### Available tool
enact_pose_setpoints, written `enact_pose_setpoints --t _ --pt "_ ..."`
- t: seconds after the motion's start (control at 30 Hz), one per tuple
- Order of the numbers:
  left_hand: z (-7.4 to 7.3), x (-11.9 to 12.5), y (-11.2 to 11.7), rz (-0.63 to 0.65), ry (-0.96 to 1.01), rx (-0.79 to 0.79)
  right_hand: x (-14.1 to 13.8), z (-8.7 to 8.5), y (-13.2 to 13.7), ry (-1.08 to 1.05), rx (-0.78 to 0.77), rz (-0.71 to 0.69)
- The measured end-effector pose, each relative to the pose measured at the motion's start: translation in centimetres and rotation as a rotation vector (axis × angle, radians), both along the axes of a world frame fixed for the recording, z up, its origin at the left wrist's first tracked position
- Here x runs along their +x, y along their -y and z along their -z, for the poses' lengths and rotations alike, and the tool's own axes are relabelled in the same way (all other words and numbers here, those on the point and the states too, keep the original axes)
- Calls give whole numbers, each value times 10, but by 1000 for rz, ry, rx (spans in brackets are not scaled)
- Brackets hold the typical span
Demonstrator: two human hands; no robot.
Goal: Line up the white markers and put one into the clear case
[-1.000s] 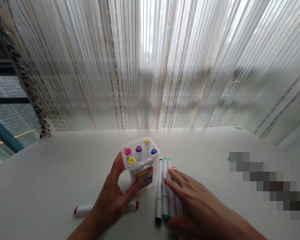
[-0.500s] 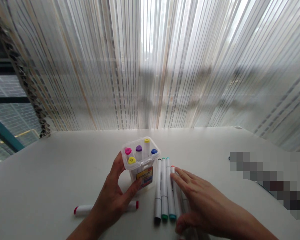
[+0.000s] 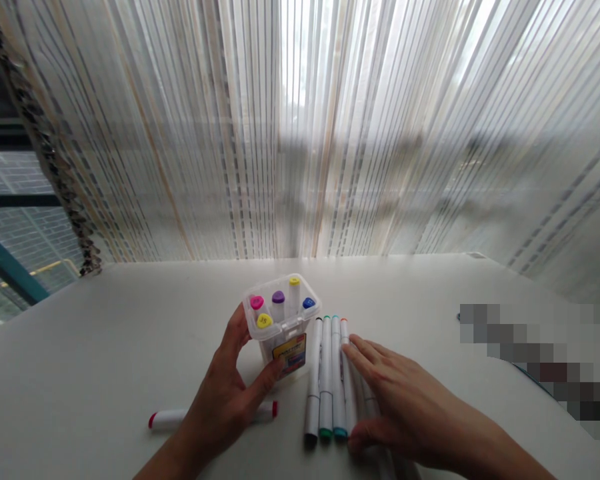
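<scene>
A clear plastic marker box (image 3: 284, 319) stands upright on the white table (image 3: 105, 347), with several markers in it showing pink, purple, yellow and blue caps. My left hand (image 3: 225, 400) is wrapped round the box's left and front sides. Just right of the box several white markers (image 3: 327, 377) lie side by side in a row. My right hand (image 3: 395, 400) lies flat with fingers stretched out against the right side of that row, thumb near the markers' near ends. A loose marker with red ends (image 3: 167, 419) lies behind my left wrist, partly hidden.
A striped sheer curtain (image 3: 330, 127) hangs along the far edge of the table. A window with a dark frame (image 3: 10, 220) shows at the left. A blurred patch (image 3: 540, 360) covers something on the table's right side.
My right hand has slid to the right off the markers and now presses their right side; the row lies tighter and nearer the box. The left hand and box have not moved.
</scene>
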State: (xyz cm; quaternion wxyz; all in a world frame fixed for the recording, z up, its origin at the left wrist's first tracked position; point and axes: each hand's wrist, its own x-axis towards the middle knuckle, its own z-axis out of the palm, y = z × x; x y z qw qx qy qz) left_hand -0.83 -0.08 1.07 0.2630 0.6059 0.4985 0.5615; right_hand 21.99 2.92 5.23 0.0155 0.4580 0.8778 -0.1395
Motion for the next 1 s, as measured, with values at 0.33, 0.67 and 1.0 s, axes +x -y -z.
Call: enact_pose_setpoints --t 0.33,0.67,1.0 --pt "1 0 -1 -7 -8 17 2 -4 -2 42 -49 26" --pt "0 -1 0 -11 0 -1 11 -8 -3 72 -29 44" --pt "2 -1 -1 -15 5 9 16 1 -17 36 127 111"
